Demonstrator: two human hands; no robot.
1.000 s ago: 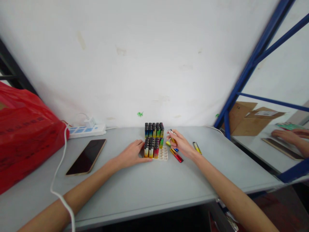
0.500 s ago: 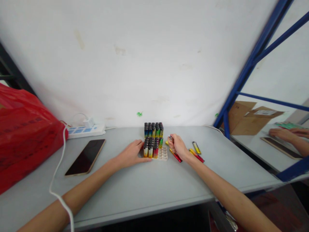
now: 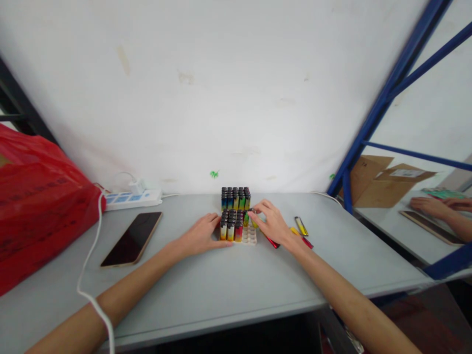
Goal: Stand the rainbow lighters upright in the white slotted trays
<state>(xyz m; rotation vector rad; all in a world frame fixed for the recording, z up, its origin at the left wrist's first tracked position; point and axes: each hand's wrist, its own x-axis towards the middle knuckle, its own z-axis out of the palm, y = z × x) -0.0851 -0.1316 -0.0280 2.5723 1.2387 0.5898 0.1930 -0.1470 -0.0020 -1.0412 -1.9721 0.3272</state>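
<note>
A white tray with round holes stands on the grey table, its left part filled with upright lighters in white-yellow, red and green. My left hand grips the tray's left side, thumb along the front edge and fingers at the side. Over the tray's back right, my right hand pinches a yellow-green lighter upright; its lower end is at the holes. Loose lighters lie to the right: a red one partly under my right hand, a yellow one, and a red-yellow pair partly covered by my wrist.
Behind the tray stands another block of upright lighters near the wall. At left are a phone, a power strip, a white cable and a red bag. A blue frame rises at right; beyond it are another person's hands.
My right hand has moved left from beside the tray to its back right holes, bringing a lighter upright there. My left hand stays on the tray.
</note>
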